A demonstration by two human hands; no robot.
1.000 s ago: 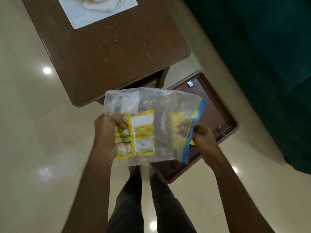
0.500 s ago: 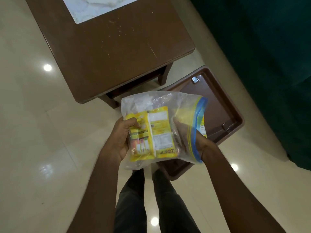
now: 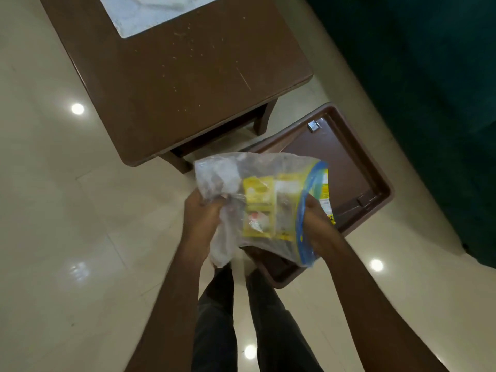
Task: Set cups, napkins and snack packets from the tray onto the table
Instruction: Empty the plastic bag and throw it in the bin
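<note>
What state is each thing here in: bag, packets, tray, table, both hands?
left hand: grips the bag's closed end.
right hand: grips the bag's mouth edge.
zip bag: held aloft, mouth facing right.
yellow packets: inside the bag.
loose packet: outside the mouth, against the right hand.
table: standing, white mat on its far end.
tray: flat on the floor beside the table.

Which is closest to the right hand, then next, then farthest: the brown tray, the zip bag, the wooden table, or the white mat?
1. zip bag: gripped by the right hand.
2. brown tray: on the floor just beside it.
3. wooden table: ahead, up left.
4. white mat: on the table's far end.
</note>
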